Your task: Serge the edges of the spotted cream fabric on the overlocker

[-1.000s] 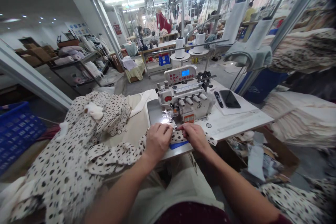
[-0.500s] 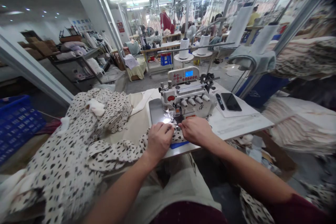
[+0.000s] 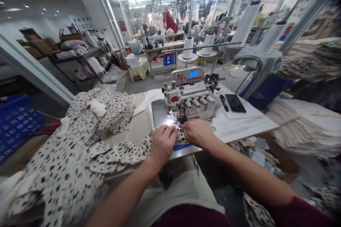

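An overlock sewing machine [image 3: 190,101] with a lit blue display stands on the table in front of me. Cream fabric with black spots [image 3: 119,154] runs from the left up to the machine's front edge. My left hand [image 3: 162,142] is closed on this fabric, fingers bent, just before the presser foot [image 3: 179,115]. To its right, my right hand [image 3: 198,133] is curled with thumb and finger pinched at the fabric's edge. The exact spot pinched is too small to make out. A bit of the spotted cloth shows between both hands.
A black phone [image 3: 235,103] and a dark marker-like pen [image 3: 224,103] lie right of the machine. Thread cones [image 3: 188,48] stand behind it. More spotted fabric [image 3: 71,149] heaps at the left, beside a blue basket [image 3: 18,127]. Stacked pale cloth [image 3: 306,124] is at the right.
The view has shifted very slightly. Both hands stay at the front of the machine in nearly the same pose, and the spotted fabric has hardly moved.
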Tool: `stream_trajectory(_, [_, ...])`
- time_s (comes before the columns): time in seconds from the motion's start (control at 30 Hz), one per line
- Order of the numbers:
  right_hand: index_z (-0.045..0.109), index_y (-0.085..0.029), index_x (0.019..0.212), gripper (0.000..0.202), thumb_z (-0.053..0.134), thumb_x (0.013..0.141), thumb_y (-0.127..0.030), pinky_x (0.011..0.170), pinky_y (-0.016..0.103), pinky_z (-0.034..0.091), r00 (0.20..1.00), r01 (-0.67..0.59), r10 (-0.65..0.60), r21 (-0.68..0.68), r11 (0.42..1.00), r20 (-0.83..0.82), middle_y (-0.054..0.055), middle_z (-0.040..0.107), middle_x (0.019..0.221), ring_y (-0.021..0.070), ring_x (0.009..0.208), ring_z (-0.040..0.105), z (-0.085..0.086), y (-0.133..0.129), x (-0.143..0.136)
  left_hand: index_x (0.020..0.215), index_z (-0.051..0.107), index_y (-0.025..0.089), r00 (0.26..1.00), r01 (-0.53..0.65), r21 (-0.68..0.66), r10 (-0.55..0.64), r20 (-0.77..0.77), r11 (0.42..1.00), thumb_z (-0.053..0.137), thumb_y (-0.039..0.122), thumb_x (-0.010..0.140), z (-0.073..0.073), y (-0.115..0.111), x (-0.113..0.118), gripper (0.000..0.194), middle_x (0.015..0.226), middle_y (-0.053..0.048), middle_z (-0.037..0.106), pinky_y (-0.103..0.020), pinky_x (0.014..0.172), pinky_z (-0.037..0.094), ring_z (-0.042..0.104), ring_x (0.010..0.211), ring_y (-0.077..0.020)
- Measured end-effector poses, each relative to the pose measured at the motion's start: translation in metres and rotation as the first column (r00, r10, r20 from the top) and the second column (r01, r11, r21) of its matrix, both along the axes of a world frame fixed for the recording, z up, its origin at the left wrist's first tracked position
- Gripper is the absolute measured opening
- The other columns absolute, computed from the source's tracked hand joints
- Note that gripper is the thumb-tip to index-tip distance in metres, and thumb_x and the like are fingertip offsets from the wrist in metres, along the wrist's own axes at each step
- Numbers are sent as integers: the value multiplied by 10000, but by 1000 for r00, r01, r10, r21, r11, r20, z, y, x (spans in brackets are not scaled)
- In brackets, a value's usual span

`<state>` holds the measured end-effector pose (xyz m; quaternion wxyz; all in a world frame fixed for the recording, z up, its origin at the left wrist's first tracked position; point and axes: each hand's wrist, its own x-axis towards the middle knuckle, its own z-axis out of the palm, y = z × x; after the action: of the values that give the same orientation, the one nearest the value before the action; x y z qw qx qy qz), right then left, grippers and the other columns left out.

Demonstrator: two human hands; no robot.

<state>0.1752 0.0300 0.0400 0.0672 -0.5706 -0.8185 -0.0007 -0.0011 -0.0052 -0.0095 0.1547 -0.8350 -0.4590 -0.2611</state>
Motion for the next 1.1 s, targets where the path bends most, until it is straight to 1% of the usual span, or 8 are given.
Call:
stream_trajectory(0.2, [752, -161, 829, 373, 440, 966, -313, 633, 266, 423, 1000, 21, -21, 39, 999, -14, 151, 756, 850, 236, 782, 714, -8, 4, -4, 1300, 589, 198, 998, -56, -42, 56, 0, 998, 529, 178, 952, 2, -3, 8, 353, 1310, -124, 628, -464, 939, 420, 542, 1134, -294])
stream_trajectory(0.43, [735, -159, 793, 393, 434, 984, -325, 597, 261, 383, 999, 34, -31, 91, 995, -28, 141, 746, 815, 226, 754, 704, -16, 13, -9, 1344, 540, 164, 993, -116, -98, 115, -17, 988, 547, 241, 945, 5, -2, 15, 406, 1371, -147, 580, -489, 989, 415, 517, 1193, -322])
stream_trajectory(0.57, [712, -156, 784, 391, 425, 995, -318, 567, 269, 334, 995, 78, -66, 171, 982, -77, 121, 729, 783, 204, 705, 680, -28, 6, -2, 1363, 490, 147, 993, -113, -137, 115, 5, 984, 575, 289, 926, 7, -3, 13, 467, 1397, -146, 552, -485, 1026, 404, 493, 1215, -321])
stream_trajectory(0.67, [692, -168, 769, 380, 426, 1000, -309, 563, 286, 307, 985, 132, -106, 194, 972, -136, 94, 721, 768, 190, 682, 662, -43, -7, 9, 1372, 446, 131, 993, -91, -172, 103, 62, 981, 609, 262, 884, 10, -4, 10, 531, 1325, -153, 590, -470, 1042, 393, 492, 1208, -307])
stream_trajectory(0.77, [675, -180, 740, 356, 453, 992, -300, 586, 293, 309, 972, 167, -131, 185, 968, -192, 72, 718, 753, 189, 689, 657, -59, -23, 19, 1373, 421, 131, 991, -74, -203, 94, 91, 976, 611, 216, 845, 13, -1, 6, 568, 1169, -135, 644, -475, 1036, 376, 506, 1174, -294])
stream_trajectory(0.87, [661, -187, 715, 340, 474, 979, -291, 608, 295, 318, 956, 173, -120, 181, 968, -267, 59, 703, 728, 185, 677, 648, -72, -36, 26, 1233, 508, 150, 990, -103, -245, 123, 70, 964, 622, 242, 806, 16, 8, 2, 451, 1062, -112, 641, -486, 983, 380, 523, 1117, -301])
stream_trajectory(0.97, [650, -185, 712, 347, 455, 982, -284, 624, 292, 329, 934, 138, -71, 172, 975, -351, 55, 685, 712, 179, 660, 629, -78, -44, 29, 1054, 552, 154, 985, -147, -277, 167, 52, 950, 614, 276, 792, 22, 25, -2, 296, 1039, -117, 620, -478, 935, 389, 534, 1065, -298])
stream_trajectory(1.1, [651, -183, 808, 325, 418, 996, -308, 673, 285, 366, 866, 58, 31, 161, 985, -499, 54, 680, 759, 186, 716, 622, -77, -47, 26, 1034, 566, 166, 982, -150, -358, 182, 58, 922, 553, 259, 837, 30, 50, -11, 218, 1081, -127, 622, -480, 928, 389, 540, 1068, -305])
